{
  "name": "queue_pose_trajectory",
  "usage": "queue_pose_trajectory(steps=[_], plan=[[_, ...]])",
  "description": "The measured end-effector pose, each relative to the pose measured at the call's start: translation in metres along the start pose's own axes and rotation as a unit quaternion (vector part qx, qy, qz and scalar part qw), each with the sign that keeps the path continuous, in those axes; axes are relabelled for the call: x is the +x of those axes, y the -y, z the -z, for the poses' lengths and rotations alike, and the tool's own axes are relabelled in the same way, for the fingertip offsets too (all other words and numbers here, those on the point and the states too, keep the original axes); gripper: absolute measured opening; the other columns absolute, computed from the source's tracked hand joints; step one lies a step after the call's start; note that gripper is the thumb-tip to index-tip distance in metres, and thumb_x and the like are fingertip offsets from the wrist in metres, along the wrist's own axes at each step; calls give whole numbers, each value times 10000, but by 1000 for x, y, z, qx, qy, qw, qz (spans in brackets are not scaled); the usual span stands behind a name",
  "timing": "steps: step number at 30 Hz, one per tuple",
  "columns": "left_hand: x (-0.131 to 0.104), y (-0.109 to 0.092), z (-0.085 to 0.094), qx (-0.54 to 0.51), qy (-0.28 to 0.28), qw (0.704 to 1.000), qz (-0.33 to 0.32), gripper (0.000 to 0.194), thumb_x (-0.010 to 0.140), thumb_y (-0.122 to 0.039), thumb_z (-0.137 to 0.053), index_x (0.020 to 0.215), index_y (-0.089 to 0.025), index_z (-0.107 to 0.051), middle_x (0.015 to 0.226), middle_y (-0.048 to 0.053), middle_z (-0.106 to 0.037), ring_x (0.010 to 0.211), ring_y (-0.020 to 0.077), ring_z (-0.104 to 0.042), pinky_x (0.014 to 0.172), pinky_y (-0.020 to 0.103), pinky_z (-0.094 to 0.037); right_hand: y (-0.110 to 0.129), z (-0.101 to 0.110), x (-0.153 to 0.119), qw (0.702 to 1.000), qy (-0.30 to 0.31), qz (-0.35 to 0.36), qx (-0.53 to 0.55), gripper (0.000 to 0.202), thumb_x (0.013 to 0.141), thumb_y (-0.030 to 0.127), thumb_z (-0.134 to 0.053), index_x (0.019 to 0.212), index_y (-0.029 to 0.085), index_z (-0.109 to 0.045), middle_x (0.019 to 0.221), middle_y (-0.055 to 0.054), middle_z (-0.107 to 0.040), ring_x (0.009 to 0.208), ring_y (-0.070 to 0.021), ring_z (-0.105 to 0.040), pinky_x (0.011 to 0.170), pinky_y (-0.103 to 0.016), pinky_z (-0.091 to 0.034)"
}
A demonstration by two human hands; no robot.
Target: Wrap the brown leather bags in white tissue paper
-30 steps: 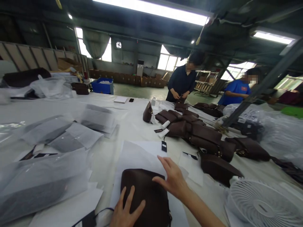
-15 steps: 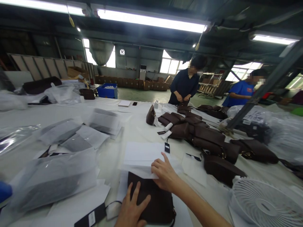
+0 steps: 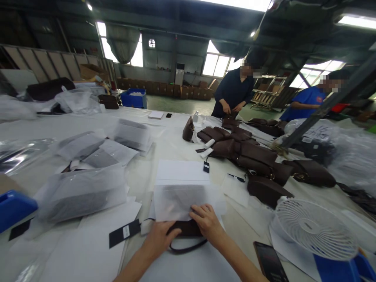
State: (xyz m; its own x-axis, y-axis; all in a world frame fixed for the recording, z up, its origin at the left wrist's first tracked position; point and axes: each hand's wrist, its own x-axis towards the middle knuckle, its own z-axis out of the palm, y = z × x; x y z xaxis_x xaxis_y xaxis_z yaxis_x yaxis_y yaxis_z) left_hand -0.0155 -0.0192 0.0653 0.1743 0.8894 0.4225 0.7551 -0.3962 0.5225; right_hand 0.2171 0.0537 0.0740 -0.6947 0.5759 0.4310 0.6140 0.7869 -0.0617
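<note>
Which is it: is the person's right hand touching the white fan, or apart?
Apart: the head view shows pale table cover between the right hand and the white fan.

A factory workshop, this.
Brown bags (image 3: 255, 156) heap the table (image 3: 173, 139) here; cartons (image 3: 164, 89) line the wall (image 3: 161, 58) over there.

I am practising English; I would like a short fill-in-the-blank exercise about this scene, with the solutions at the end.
1. The bag between the left hand and the right hand is dark ____.
2. The thin sheet lying partly over it is coloured ____.
3. The fan is on the person's ____ side.
4. The plastic bin beyond the table is ____.

Missing words: brown; white; right; blue.
</note>
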Motion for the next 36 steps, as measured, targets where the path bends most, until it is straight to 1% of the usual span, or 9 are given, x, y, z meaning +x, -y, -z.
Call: queue_pose_trajectory(steps=[3,6,10,13,24,27,31,33,36], plan=[[-2,-11,34,-1,-118,993,15,217,917,-259,-473,822,-190,-655,713,23,-641,736,154,-609,753,295,-495,5,-1,-5,999,-7,-21,25,313,894,86,-423,1026,233,-665,1133,-83,-655,942,-195,-552,872,-384,-384],[8,-33,49,77,-133,986,-65,286,855,-318,-592,1115,-202,-603,1085,103,-635,1081,245,-559,955,437,-432,10,1,-2,998,-3,-33,51,298,915,118,-419,1042,223,-668,1126,-91,-660,967,-207,-551,862,-384,-405],[27,-45,18,186,62,971,-139,727,811,-343,-643,1427,-200,-285,1519,146,-281,1401,355,-201,1105,625,-192,19,9,-2,997,-3,-44,64,312,936,139,-402,1115,237,-638,1069,-84,-668,948,-197,-560,842,-370,-408],[33,-34,-14,200,150,961,-119,639,838,-313,-609,1396,-189,-323,1481,142,-359,1369,329,-283,1085,609,-252,26,13,-19,997,-36,-47,45,226,938,200,-450,1061,215,-640,923,-71,-664,841,-187,-559,793,-356,-398],[41,-26,-25,197,165,956,-142,308,941,-259,-395,1213,-188,-520,1431,109,-436,1355,268,-324,1116,547,-247,47,-31,-78,995,-34,-95,-25,91,810,181,-660,732,227,-644,710,-16,-562,699,-160,-463,663,-310,-279],[41,-26,-27,195,174,953,-152,405,935,-419,-413,1242,-170,-502,1411,115,-467,1336,268,-363,1118,513,-267,45,-34,-70,991,-62,-116,-28,149,834,179,-623,688,210,-622,702,-16,-558,712,-162,-455,687,-315,-277],[31,-23,-29,197,180,949,-165,902,714,-734,-554,1372,-145,-368,1443,176,-413,1347,336,-331,1113,593,-221,45,-38,-62,986,-101,-124,-46,219,848,192,-578,629,195,-589,661,-18,-538,702,-166,-438,711,-328,-286],[23,-19,-35,220,169,945,-175,1025,656,-726,-626,1426,-144,-281,1476,182,-360,1365,350,-295,1112,608,-200,47,-42,-61,983,-114,-131,-61,226,847,190,-555,622,192,-577,661,-20,-534,713,-169,-441,743,-337,-304],[13,-10,-47,270,128,938,-178,759,836,-505,-562,1449,-182,-251,1489,138,-357,1372,308,-294,1120,580,-191,49,-42,-61,979,-126,-140,-76,222,850,190,-518,633,192,-568,661,-20,-530,723,-172,-454,793,-355,-338]])
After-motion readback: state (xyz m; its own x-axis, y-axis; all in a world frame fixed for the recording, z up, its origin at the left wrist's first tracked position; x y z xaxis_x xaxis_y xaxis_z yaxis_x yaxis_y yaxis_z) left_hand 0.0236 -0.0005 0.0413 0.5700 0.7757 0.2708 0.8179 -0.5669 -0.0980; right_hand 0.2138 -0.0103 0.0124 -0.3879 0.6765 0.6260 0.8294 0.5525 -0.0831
